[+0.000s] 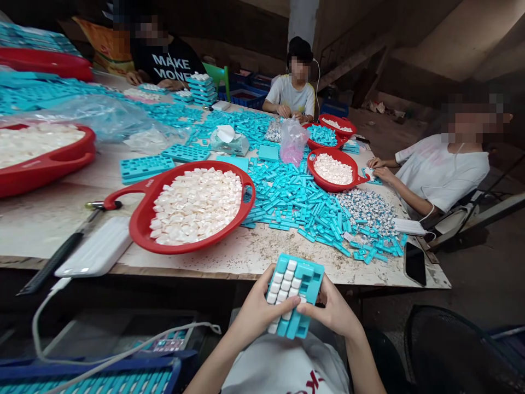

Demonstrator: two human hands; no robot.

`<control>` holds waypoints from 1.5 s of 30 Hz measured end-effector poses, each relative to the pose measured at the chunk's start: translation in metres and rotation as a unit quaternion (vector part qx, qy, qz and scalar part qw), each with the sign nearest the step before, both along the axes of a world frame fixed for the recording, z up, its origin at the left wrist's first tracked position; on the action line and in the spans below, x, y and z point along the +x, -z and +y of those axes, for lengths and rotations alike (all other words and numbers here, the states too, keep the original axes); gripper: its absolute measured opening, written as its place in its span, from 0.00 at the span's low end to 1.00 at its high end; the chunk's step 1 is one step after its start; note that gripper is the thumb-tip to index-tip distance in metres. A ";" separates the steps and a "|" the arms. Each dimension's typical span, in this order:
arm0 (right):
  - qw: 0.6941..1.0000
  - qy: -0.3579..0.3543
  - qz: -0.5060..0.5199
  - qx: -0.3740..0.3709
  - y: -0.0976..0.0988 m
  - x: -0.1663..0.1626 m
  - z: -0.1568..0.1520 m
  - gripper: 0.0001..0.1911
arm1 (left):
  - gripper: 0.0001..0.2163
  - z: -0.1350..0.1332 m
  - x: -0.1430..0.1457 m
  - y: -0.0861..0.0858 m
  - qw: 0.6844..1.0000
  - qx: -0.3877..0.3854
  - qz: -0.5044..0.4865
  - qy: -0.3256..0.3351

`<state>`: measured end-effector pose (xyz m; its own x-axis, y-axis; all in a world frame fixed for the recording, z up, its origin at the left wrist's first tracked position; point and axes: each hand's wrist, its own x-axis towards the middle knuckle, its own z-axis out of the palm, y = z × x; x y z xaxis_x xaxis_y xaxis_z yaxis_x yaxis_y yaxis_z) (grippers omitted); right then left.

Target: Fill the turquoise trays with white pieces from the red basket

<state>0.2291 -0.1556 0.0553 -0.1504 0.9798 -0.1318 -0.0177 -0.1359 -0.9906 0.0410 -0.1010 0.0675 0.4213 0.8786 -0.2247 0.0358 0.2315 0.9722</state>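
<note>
I hold a turquoise plastic tray (305,277) below the table's front edge, over my lap. Its slots are partly filled with small white square pieces. My left hand (256,313) grips its left side, thumb pressing on the white pieces. On the tray's right side my right hand (334,312) is closed, with its fingers curled over the lower corner. A red oval basin (141,219) heaped with white pieces sits on the table just ahead to the left.
A pile of turquoise strips (303,205) covers the table's middle. More red basins (333,169) and stacked turquoise trays (145,166) lie farther back. Three other people sit around the table. A white power bank (96,249), a black phone (415,264) and a cable lie near the front edge.
</note>
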 end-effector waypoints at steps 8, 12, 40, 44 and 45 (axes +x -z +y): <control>0.997 0.034 0.064 0.010 0.004 -0.005 0.000 0.48 | 0.24 0.000 0.005 0.000 1.000 -0.003 -0.018 0.002; 0.996 0.046 0.076 0.006 0.003 -0.007 -0.001 0.53 | 0.23 0.001 0.006 -0.001 1.000 0.008 -0.010 -0.004; 0.997 0.069 0.018 0.042 -0.001 -0.021 -0.003 0.26 | 0.22 -0.010 -0.003 -0.010 1.000 0.021 -0.009 -0.018; 0.998 0.022 0.061 0.007 -0.003 -0.010 0.003 0.28 | 0.23 -0.010 -0.001 -0.011 1.000 0.013 -0.006 -0.011; 0.997 0.011 0.074 -0.007 -0.004 -0.008 0.005 0.28 | 0.23 -0.010 -0.001 -0.011 1.000 0.012 -0.006 -0.008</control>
